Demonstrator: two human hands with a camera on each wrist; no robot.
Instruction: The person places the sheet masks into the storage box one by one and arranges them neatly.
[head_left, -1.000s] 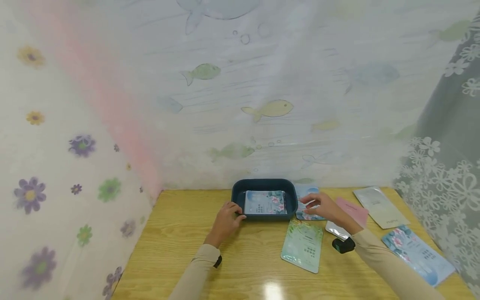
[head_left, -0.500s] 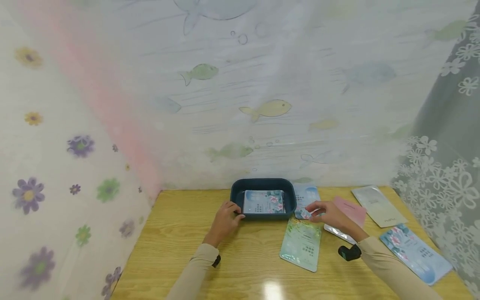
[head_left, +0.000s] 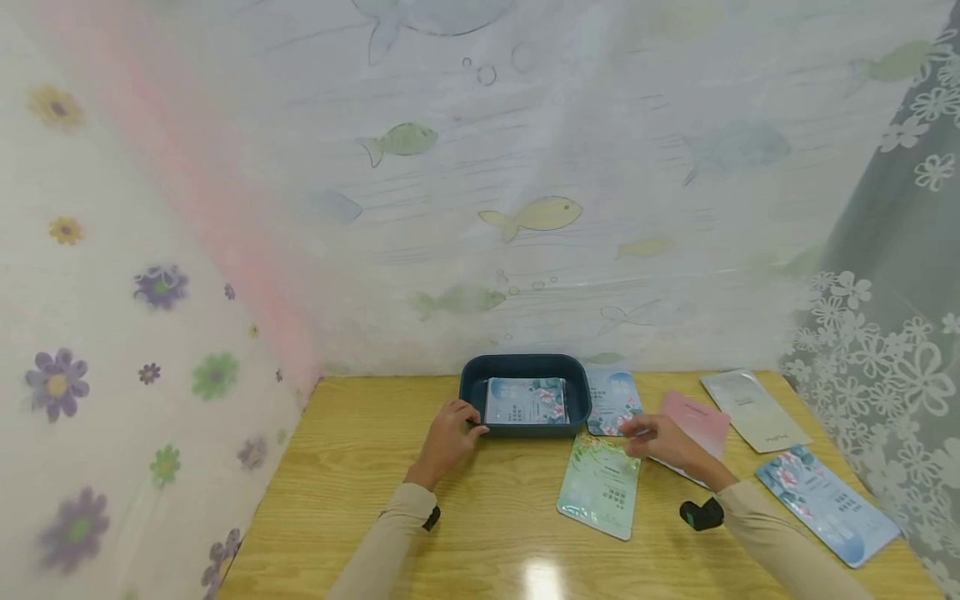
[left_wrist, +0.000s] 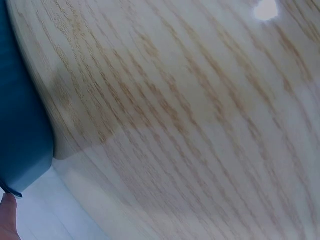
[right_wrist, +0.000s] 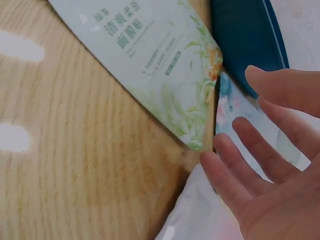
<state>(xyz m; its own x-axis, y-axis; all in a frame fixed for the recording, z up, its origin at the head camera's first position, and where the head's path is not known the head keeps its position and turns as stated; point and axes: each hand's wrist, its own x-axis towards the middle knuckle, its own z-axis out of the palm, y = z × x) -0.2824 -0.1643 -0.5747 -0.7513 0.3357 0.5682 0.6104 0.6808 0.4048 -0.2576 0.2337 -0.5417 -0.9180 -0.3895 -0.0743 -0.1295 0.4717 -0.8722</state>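
Note:
A dark blue plastic basin [head_left: 525,432] stands at the back of the wooden table, with a blue floral face mask sachet [head_left: 525,402] lying inside. My left hand [head_left: 447,442] grips its front left corner; in the left wrist view one fingertip [left_wrist: 8,210] meets the basin's edge. Holding nothing, my right hand [head_left: 663,443] hovers with loosely bent, spread fingers. It is nearest to a green sachet [head_left: 602,492], a second blue floral sachet [head_left: 611,398] beside the basin, and a pink sachet [head_left: 697,421], which it partly hides.
Farther right lie a silvery-cream sachet [head_left: 753,410] and another blue floral sachet [head_left: 825,504]. Behind the table hangs a white curtain [head_left: 420,250] with printed fish. The wooden table [head_left: 360,500] extends left and front of the basin.
My right hand has moved right and slightly toward me, away from the basin and over the pink sachet's near left part. The left hand stays at the basin's corner.

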